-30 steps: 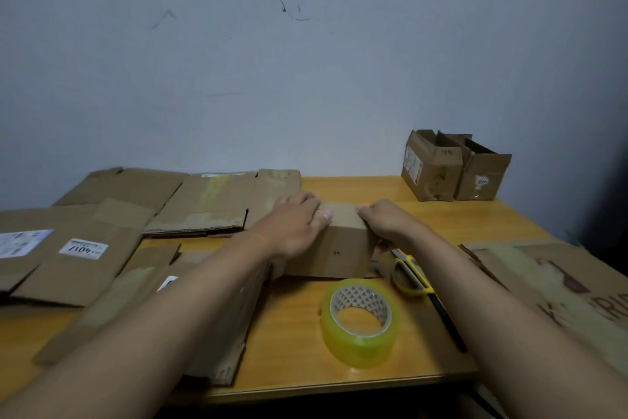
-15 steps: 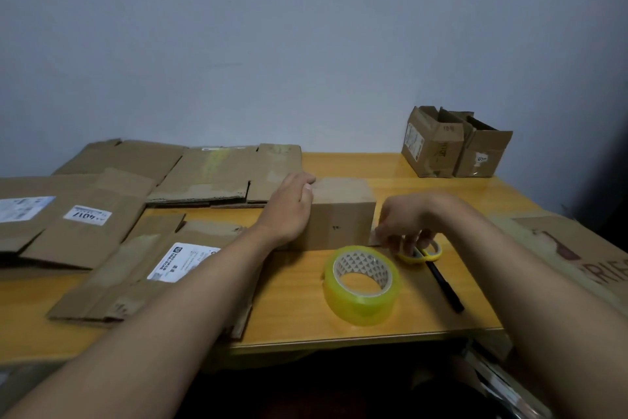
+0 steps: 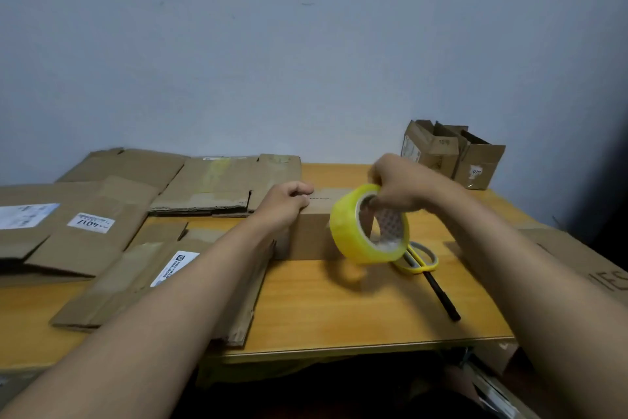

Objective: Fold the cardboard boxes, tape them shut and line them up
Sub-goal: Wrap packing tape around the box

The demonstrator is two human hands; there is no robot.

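Both hands are busy at the small folded box (image 3: 316,231), which stands in the middle of the surface (image 3: 339,310) with its long axis running left to right. The left hand (image 3: 283,202) lies on the top of the box at its left end, fingers curled down loosely on the cardboard, and I judge that it presses the flaps closed; a real grip is not visible. The right hand (image 3: 397,185) holds the yellow tape roll (image 3: 368,225) from above, fingers hooked through the core, and the roll hangs in the air just in front of the right end of the box, tilted, not touching the surface.

What matters for the coming move is this: the top seam seems to run along the long axis, and the roll is at the right end while the left hand covers the left end. So the tape should probably begin at the right and be pulled toward the left, and the left hand must give way. No free tape end can be seen.

The scissors (image 3: 419,257) lie just beside the box, under the roll. Flat boxes (image 3: 102,231) wait on the left; two open boxes (image 3: 452,153) stand far right by the wall.
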